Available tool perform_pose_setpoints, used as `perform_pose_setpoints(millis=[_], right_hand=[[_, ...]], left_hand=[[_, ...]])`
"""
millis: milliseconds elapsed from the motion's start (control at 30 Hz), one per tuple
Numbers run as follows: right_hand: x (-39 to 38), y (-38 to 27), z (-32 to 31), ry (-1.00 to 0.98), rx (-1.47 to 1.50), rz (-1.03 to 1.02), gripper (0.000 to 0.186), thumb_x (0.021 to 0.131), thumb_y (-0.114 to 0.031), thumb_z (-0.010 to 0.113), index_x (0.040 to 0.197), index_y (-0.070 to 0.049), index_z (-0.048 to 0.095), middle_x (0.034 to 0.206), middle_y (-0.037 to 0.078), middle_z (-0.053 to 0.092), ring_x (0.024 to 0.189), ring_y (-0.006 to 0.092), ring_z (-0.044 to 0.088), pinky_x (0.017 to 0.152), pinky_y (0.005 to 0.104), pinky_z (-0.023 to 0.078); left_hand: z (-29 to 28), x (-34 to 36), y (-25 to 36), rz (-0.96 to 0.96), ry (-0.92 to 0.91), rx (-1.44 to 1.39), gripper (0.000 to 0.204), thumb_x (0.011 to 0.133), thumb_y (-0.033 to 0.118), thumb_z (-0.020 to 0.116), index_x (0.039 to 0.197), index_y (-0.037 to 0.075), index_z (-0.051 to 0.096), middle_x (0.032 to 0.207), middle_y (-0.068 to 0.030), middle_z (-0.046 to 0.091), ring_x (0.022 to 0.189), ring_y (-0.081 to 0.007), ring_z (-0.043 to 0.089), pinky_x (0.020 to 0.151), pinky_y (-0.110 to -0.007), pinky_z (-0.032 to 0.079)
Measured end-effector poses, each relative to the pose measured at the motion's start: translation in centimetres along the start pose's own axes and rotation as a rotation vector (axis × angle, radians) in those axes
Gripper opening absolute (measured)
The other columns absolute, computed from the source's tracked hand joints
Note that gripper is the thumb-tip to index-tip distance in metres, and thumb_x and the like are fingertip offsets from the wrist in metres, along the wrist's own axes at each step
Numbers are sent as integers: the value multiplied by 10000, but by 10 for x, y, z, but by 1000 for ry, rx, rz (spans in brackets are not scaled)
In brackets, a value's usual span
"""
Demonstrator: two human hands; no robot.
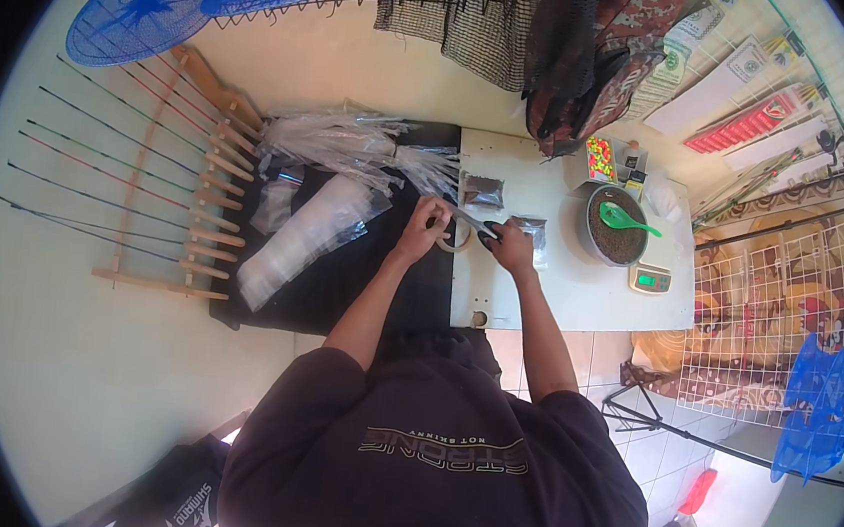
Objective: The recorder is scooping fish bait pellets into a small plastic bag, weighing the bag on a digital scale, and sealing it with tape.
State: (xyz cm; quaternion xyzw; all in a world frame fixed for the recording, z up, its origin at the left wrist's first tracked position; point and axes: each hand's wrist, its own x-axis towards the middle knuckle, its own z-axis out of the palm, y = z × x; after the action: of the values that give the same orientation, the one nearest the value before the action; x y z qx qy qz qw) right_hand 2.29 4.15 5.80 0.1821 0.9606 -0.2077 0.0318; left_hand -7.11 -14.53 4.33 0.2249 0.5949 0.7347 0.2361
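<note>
Over the middle of the table, my left hand (pixel 427 228) is closed, its fingers curled around the edge of a roll of pale tape (pixel 461 246). My right hand (pixel 513 246) grips scissors with dark handles (pixel 489 233), whose blades point left toward my left fingers. Whether the blades touch the tape is too small to tell. A small clear packet of dark grains (pixel 483 192) lies just beyond both hands. Another filled packet (pixel 533 231) sits beside my right hand, partly hidden by it.
Clear plastic bags (pixel 309 234) are heaped on the black cloth (pixel 399 297) at left. To the right stand a bowl of dark grains (pixel 600 241) with a green scoop (pixel 619 218), a digital scale (pixel 650 280) and a tray of colourful pellets (pixel 601 160). A wooden rod rack (pixel 215 200) borders the left.
</note>
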Motion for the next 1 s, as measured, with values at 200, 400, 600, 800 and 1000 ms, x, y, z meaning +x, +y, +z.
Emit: perform_pose_setpoints(millis=[200,400,600,800,1000], right_hand=[[-12,-5,34,59,172,36,305,721,-188,684,1002,-76,652,918,145,625,841,322,622,735,409,496],[-14,-22,52,59,362,26,362,720,-132,687,1062,-27,631,978,180,644,882,315,633,782,379,499],[-11,-39,55,165,383,-47,373,714,-163,709,1058,-41,634,947,171,652,842,318,641,759,387,505],[-5,-47,54,96,130,-62,306,733,-164,692,1018,-71,631,922,155,653,830,338,628,732,422,503],[0,-54,67,89,80,-138,230,766,-125,643,989,-80,609,944,132,645,838,338,619,728,431,501]], left_hand=[[-5,-11,-4,61,30,88,72,879,69,548,934,57,504,1034,-47,392,948,-145,504,726,-299,542],[-15,-26,3,30,108,74,103,864,63,569,940,49,501,1024,-45,403,901,-148,527,700,-269,512],[-26,-31,5,85,122,228,101,849,78,599,929,67,537,1063,-46,422,946,-143,530,701,-246,499],[-27,-35,22,99,108,371,91,825,73,618,914,82,603,1098,-42,449,1060,-148,484,733,-261,492],[-33,-30,31,58,71,322,160,788,3,593,922,90,611,1094,-35,454,1042,-158,495,759,-273,479]])
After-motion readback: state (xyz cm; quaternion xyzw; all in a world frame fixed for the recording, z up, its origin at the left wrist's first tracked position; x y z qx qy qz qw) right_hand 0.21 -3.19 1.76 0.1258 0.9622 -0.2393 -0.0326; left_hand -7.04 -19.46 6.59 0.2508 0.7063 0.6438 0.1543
